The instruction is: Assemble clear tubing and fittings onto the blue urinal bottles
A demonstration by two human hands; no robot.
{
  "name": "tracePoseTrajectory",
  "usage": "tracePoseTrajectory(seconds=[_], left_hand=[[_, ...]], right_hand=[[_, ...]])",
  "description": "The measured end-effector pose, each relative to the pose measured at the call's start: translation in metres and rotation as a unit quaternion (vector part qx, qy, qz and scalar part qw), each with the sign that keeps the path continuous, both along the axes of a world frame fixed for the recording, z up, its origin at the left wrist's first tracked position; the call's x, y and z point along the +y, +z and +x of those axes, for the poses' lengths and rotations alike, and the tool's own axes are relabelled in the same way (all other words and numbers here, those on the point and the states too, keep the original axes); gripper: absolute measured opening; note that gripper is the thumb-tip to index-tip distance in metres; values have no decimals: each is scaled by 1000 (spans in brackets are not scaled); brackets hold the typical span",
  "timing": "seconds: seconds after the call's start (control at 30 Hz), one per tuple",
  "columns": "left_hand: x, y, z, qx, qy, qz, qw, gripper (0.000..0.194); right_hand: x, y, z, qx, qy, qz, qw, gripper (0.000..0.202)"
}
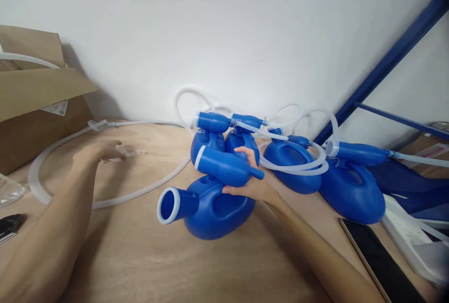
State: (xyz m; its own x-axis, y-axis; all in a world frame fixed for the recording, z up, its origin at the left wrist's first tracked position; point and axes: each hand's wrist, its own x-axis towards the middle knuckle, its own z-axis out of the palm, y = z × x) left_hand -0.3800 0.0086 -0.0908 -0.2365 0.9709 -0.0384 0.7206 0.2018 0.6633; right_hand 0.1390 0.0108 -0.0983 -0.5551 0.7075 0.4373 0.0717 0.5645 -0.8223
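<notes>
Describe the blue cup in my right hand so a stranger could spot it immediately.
Below the white wall, blue jugs stand on the brown table. At the nearest one, your right hand holds a blue cup with a white rim. Its spout is bare, while neighbouring cups have pale tubes attached.

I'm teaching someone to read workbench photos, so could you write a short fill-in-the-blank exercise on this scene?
1. The person's ____ hand grips a blue plastic tapered cylinder.
2. The cylinder's round rim is ____ in colour.
3. The translucent whitish plastic hose passes beneath the person's ____ forearm.
4. The brown box with raised flaps is made of ____.

Missing words: right; white; left; cardboard.
</notes>
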Motion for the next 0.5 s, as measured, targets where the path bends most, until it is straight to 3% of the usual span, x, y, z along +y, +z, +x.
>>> tracePoseTrajectory(seconds=[0.13,0.23,0.4,0.5], left_hand=[[1,10,24,24,24,-1,999,51],[2,32,58,-4,-14,25,1000,47],[-6,74,150,-103,-126,60,985,39],[-19,82,204,-136,-243,32,960,58]], right_hand=[[-4,3,-2,-10,10,6,1000,85],[-6,3,-4,-2,13,27,1000,82],[-6,-1,-4,12,-21,54,998,83],[-5,-3,-1,3,-38,72,997,85]])
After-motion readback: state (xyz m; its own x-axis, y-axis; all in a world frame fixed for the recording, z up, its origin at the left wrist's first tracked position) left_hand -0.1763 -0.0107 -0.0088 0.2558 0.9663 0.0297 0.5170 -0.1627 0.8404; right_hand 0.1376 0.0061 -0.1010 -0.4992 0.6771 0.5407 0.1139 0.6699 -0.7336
